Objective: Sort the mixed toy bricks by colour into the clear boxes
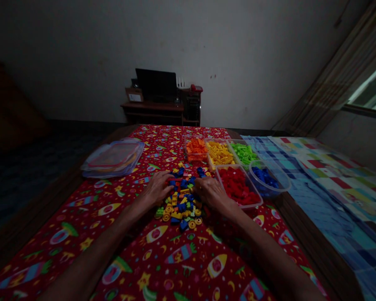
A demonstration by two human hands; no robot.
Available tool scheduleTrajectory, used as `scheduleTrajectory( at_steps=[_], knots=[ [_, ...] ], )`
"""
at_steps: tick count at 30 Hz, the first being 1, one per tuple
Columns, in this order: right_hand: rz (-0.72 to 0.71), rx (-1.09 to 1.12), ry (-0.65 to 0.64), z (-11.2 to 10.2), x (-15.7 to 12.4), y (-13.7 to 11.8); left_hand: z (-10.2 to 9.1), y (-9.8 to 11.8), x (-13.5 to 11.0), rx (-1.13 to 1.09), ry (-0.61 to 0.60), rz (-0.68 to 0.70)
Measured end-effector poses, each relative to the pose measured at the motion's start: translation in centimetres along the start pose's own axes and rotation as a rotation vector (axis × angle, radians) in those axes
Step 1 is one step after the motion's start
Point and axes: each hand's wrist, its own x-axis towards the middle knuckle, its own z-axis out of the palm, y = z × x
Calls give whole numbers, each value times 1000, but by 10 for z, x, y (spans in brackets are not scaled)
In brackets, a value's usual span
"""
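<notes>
A mixed pile of toy building bricks [183, 205], mostly blue and yellow with some red, green and orange, lies on the patterned red tablecloth [113, 238]. My left hand [158, 188] rests at the pile's left edge, thumb and forefinger apart, with red and blue bricks by the fingertips. On the other side, my right hand [211, 191] reaches in with its fingers curled down. Its fingertips are hidden among the bricks, so anything held there cannot be made out. Close to that hand stands a clear tub of red bricks [238, 186].
Beyond the right hand are containers of orange bricks [196, 148], yellow bricks [220, 153], green bricks [243, 153] and blue bricks [264, 177]. Stacked plastic lids [114, 159] lie at the left. A bed [326, 200] adjoins the table's right side; a desk with a monitor [156, 85] stands behind.
</notes>
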Motion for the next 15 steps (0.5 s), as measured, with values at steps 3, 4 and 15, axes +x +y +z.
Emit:
scheduleTrajectory(
  at_steps=[3, 4, 15],
  knots=[
    [57, -45, -25, -4, 4, -5, -18, 11, 5, 22, -74, -29],
    [38, -26, -12, -4, 3, -6, -24, 17, 5, 29, -123, -36],
    [-148, 173, 65, 10, -13, -1, -32, 52, -4, -34, -358, -105]
  ],
)
